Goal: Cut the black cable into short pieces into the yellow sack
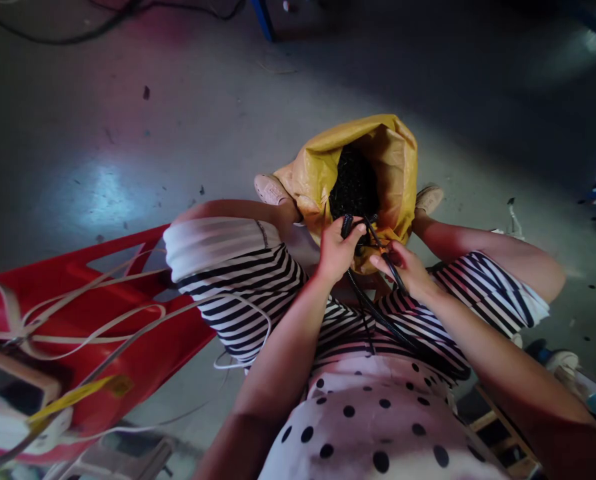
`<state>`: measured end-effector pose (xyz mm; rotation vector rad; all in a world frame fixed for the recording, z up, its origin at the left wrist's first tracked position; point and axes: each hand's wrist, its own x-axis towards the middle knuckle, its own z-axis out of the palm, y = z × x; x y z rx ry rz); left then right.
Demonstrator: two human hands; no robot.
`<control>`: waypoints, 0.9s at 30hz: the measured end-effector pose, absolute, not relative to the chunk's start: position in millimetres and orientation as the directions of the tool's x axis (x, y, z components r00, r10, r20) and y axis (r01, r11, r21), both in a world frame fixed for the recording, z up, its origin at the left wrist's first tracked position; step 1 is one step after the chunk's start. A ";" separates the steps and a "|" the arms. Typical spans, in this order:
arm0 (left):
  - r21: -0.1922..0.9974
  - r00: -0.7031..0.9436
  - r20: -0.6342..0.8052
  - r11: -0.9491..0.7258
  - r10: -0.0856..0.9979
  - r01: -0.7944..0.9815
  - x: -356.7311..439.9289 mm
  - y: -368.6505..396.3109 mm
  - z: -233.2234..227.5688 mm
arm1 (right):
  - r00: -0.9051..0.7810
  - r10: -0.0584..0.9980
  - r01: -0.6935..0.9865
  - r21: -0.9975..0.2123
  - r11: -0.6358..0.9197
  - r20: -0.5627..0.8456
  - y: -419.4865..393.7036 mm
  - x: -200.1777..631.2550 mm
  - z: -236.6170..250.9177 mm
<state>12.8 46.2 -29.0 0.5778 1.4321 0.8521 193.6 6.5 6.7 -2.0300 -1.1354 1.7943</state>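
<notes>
I sit with a yellow sack (323, 167) open between my knees, full of dark black material (354, 183). My left hand (337, 250) is closed on the looped end of black cords (349, 223) at the sack's mouth. My right hand (405, 267) pinches another black cord (393, 270) just beside it. The cords run down over my striped shorts toward my lap (378, 320).
A red plastic crate (143, 360) with white straps (93, 330) lies at my left. The grey concrete floor (153, 140) stretches ahead, with a black cable (78, 33) at the far left. A wooden pallet edge (503, 433) shows at lower right.
</notes>
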 end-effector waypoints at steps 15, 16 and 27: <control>0.766 0.023 -0.643 0.642 0.765 0.035 12.8 35.9 -55.6 | -0.070 0.528 0.482 -0.492 -0.725 -0.846 16.2 189.5 -14.7; 0.746 0.011 -0.666 0.665 0.746 0.039 14.2 34.7 -58.7 | -0.060 0.511 0.482 -0.474 -0.737 -0.857 13.9 187.8 -16.2; 0.672 -0.170 -0.731 0.741 0.660 -0.013 22.2 27.6 -74.2 | 0.029 0.479 0.385 -0.432 -0.816 -0.878 11.3 191.2 -32.6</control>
